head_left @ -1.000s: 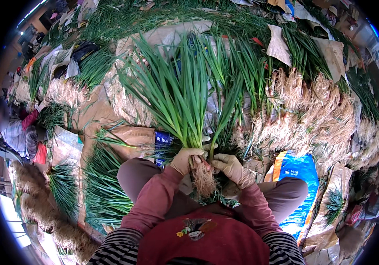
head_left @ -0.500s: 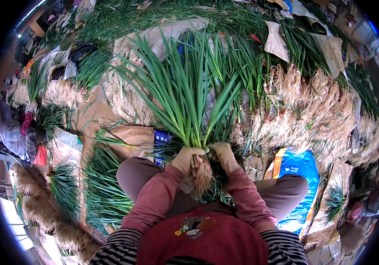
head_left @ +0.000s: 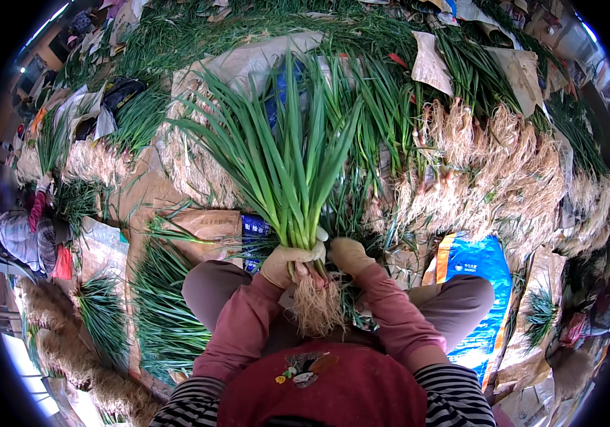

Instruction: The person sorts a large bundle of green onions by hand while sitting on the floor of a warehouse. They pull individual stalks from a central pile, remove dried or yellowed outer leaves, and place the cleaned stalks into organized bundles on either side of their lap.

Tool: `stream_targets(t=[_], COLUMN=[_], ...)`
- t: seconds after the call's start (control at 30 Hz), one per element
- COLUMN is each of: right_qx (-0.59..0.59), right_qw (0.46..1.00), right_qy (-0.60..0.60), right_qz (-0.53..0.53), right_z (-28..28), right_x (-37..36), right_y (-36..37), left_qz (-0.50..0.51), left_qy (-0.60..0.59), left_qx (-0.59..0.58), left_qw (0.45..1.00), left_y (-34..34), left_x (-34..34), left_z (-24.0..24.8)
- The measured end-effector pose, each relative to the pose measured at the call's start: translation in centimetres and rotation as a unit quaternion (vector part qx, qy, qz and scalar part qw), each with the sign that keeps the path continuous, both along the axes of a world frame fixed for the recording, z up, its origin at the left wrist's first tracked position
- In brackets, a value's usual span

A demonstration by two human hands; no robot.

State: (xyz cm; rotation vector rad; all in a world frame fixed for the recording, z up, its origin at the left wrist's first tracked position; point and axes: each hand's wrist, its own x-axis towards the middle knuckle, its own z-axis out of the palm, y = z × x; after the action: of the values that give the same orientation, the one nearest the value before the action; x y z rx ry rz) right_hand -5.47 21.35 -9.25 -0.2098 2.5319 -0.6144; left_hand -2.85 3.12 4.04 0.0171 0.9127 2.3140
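My gloved left hand point(head_left: 289, 263) is closed around the lower stems of a bunch of green garlic point(head_left: 294, 171). The long flat leaves fan out away from me, and the pale stringy roots point(head_left: 317, 304) hang below the hand toward my lap. Close on the right side of the stems is my gloved right hand point(head_left: 350, 256), its fingers curled in. Whatever it holds, if anything, is hidden. A small whitish tip shows against the stems between the hands.
Rooted bunches point(head_left: 490, 171) lie piled at the right. Loose green stalks point(head_left: 166, 313) are beside my left knee, and a blue and orange sack point(head_left: 472, 285) is by my right knee. Another person point(head_left: 24, 228) sits at the far left.
A separate stalk at the right of the bunch has come in against it. Both hands have shifted slightly left, and the roots hang more spread out below my left hand.
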Motion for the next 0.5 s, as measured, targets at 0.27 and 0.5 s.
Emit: stream_targets(t=[0.27, 0.5], right_qx=[0.043, 0.242], right_qw=[0.913, 0.938], right_qy=[0.347, 0.248], right_qz=[-0.211, 0.018], right_z=[10.0, 6.4], right_x=[-9.8, -10.4], right_y=[2.6, 1.2], left_qz=[0.116, 0.105], left_qy=[0.038, -0.023], left_qx=[-0.036, -0.051], left_qw=[0.992, 0.993], left_y=[-1.6, -2.2], left_x=[0.0, -1.0], left_z=[0.8, -3.1])
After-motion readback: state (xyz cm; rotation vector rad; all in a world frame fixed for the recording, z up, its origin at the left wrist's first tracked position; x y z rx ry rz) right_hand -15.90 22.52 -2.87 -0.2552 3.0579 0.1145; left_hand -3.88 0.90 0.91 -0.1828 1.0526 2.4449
